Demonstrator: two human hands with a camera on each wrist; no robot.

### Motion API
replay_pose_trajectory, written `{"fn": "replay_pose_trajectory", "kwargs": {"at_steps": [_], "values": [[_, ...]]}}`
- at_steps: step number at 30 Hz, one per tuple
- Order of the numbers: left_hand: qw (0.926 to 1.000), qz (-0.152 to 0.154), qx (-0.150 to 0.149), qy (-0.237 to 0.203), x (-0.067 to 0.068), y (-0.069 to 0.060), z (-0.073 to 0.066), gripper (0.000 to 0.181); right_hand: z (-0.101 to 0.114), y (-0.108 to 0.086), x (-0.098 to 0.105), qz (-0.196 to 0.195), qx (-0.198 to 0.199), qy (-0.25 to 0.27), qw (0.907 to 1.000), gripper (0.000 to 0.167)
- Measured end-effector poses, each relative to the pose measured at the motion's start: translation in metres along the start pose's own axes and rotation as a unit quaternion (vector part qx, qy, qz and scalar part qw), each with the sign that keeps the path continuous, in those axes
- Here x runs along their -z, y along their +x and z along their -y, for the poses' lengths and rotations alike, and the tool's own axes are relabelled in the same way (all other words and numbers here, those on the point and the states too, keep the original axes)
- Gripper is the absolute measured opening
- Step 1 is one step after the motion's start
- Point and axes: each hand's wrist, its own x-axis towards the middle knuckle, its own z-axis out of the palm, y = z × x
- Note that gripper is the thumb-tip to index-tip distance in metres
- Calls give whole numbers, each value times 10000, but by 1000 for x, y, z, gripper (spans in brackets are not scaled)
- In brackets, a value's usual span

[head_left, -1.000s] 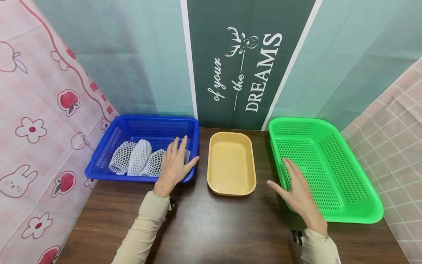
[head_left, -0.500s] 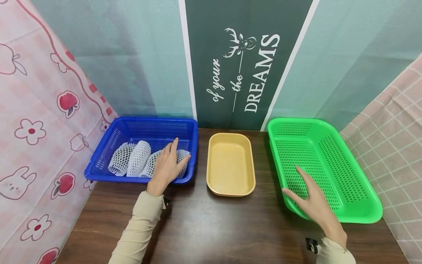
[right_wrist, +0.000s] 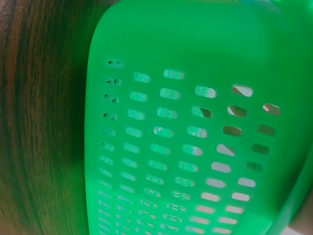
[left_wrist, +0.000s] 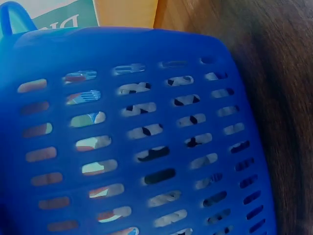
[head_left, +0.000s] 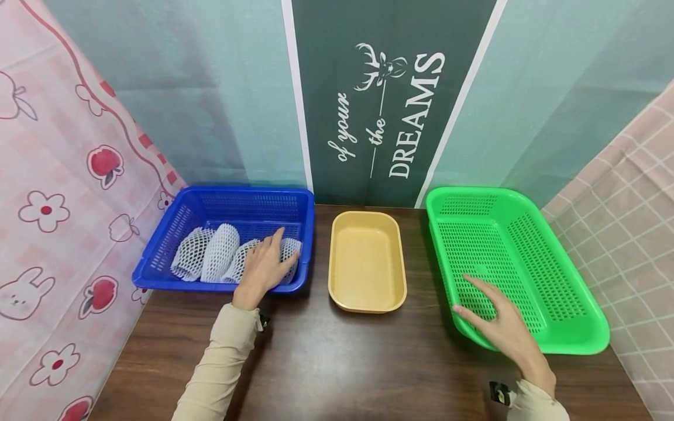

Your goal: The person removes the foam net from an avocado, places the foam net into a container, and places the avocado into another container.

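In the head view, my left hand [head_left: 263, 266] reaches over the front of the blue basket [head_left: 226, 286]. It is above white foam-net-wrapped things, its thumb and index finger spread over the rightmost wrapped thing [head_left: 291, 250]. Whether it touches one cannot be made out. Further left lie another tall white net-wrapped thing [head_left: 220, 252] and a wider-meshed one [head_left: 193, 254]. My right hand [head_left: 505, 327] hovers over the near left corner of the green basket [head_left: 579, 345], thumb and index finger apart, holding nothing visible. The wrist views show only the slotted walls of the blue basket [left_wrist: 146, 46] and green basket [right_wrist: 195, 39].
Between the two baskets stands a yellow tray [head_left: 367, 269] on the dark wooden table [head_left: 358, 362]. A green printed curtain [head_left: 368, 117] hangs behind. Patterned pink cloths flank the left [head_left: 58, 234] and right [head_left: 632, 234] sides.
My left hand has moved slightly left and down into the blue basket, with its fingers bending more. My right hand has shifted right and toward me over the green basket.
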Motion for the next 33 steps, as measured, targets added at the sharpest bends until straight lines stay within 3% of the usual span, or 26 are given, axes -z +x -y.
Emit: {"fn": "replay_pose_trajectory", "kwargs": {"at_steps": [9,18,27,33], "values": [[9975,661,54,242,1,5,0,83,-3,0,-4,-25,253,-25,9997,59],[9926,1115,181,444,1,9,-1,97,-5,0,-4,89,199,-80,9997,54],[9893,1191,205,811,1,11,-2,101,-5,1,-4,126,165,-67,9998,53],[9890,1073,156,1001,-3,12,-1,77,-4,1,-4,142,124,-84,9998,54]]}}
